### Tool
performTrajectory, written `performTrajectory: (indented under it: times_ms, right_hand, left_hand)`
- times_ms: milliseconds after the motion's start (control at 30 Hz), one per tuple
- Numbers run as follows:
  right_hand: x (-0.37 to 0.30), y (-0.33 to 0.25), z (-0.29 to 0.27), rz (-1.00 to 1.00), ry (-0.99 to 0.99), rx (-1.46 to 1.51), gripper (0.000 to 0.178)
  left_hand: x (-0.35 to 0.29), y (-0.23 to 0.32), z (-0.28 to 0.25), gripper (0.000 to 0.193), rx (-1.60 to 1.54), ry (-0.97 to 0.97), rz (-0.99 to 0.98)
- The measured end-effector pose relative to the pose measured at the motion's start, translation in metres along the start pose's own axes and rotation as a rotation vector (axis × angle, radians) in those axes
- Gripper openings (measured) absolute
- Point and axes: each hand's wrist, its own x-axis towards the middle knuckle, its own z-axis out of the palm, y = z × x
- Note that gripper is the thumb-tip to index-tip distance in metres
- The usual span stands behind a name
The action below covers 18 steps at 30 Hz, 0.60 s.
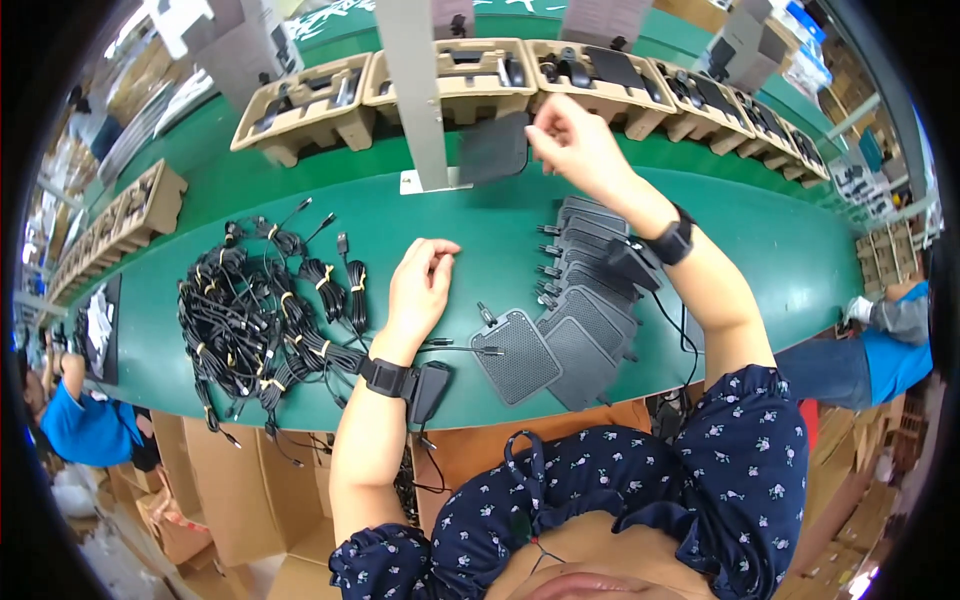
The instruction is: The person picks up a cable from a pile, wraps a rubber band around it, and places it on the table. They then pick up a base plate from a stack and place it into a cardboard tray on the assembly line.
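Observation:
My right hand is raised toward the far side of the bench, its thumb and fingers closed on the right edge of a dark flat panel. That panel has rounded corners and sits beside a grey upright post. Over the bench middle rests my left hand, fingers loosely bent and apart, with nothing visible in it. Between my forearms lies a fanned row of grey mesh-faced panels, several with small dark fittings at an edge. Left of my left hand is a heap of black cables, bundled with pale ties.
Moulded cardboard trays holding black parts line the far side. The grey post rises in front of them from the green bench. Another tray stands far left. Co-workers in blue are at both sides; open cartons are below left.

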Motion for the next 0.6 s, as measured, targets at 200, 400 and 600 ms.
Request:
performTrajectory:
  times_ms: [200,400,600]
  right_hand:
    - [-0.03,-0.009,0.04,0.231,-0.502,0.671,0.017]
    - [-0.049,-0.02,0.042,0.225,-0.431,0.119,0.02]
    - [-0.035,-0.035,0.038,0.004,-0.274,-0.054,0.048]
  left_hand:
    - [0.0,0.018,-0.01,0.058,-0.858,0.023,-0.171]
    - [0.005,0.021,-0.013,0.03,-1.019,-0.028,-0.148]
    - [-0.008,0.017,-0.007,0.022,-0.904,-0.153,-0.189]
